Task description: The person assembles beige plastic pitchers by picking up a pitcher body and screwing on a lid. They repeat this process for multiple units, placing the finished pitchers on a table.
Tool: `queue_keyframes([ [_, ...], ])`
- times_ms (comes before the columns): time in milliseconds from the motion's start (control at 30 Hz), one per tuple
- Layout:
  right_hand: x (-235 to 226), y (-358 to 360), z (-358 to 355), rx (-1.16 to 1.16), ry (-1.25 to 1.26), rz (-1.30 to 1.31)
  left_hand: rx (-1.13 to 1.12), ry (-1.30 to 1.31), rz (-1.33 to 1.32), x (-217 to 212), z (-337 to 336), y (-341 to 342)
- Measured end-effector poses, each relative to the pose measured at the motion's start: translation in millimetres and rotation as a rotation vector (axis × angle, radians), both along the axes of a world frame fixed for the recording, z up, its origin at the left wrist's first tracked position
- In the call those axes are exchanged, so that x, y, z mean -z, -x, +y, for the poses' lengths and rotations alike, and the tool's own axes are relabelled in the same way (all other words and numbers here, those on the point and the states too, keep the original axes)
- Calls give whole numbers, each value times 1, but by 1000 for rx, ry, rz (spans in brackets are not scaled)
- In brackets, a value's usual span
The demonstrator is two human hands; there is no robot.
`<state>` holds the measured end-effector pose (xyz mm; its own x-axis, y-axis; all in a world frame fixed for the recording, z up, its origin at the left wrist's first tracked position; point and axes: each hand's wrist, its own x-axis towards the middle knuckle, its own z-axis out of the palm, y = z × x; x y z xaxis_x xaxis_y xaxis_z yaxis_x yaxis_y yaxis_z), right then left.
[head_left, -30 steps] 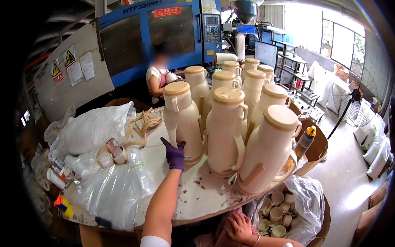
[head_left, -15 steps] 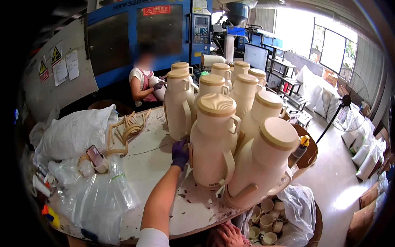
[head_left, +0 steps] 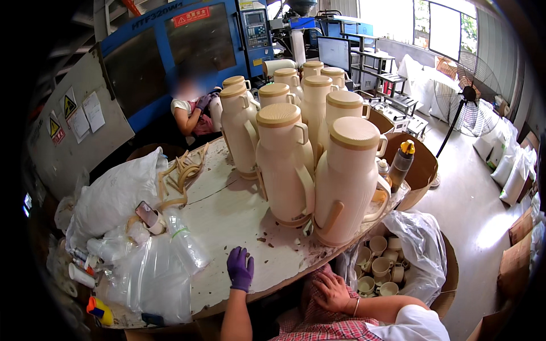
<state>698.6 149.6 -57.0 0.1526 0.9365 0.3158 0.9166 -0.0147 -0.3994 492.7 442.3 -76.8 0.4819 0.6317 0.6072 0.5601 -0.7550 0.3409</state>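
Observation:
My left hand, in a purple glove, rests at the table's near edge, fingers a little bent and apart, holding nothing. My bare right hand lies flat on my lap over a red checked apron. Several cream vacuum flasks with tan ribbed lids stand upright in a cluster beyond both hands. The closest are a flask at the table's right edge and another flask to its left. Neither hand touches them.
On the white table lie plastic bags, a phone, tan strips and a white sack. Cream cups fill a lined box at right. A yellow-capped bottle stands beside the flasks. A co-worker holds a flask behind.
My left hand has drawn back from beside the front flask to the table's near edge. My right hand stays on my lap. The view has shifted, and the co-worker's hand is raised higher.

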Motion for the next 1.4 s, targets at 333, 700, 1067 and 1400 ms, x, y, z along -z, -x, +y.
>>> queue_keyframes([
  [333,2,9,-4,9,7,-13,19,-41,-12,-15,-66,16],
  [700,11,7,-8,32,-31,0,21,-71,-38,-12,-69,17],
  [1067,11,2,-6,34,5,-2,-2,-79,-95,-21,-73,14],
  [1400,4,6,-7,34,20,13,28,-82,-142,-26,-71,15],
])
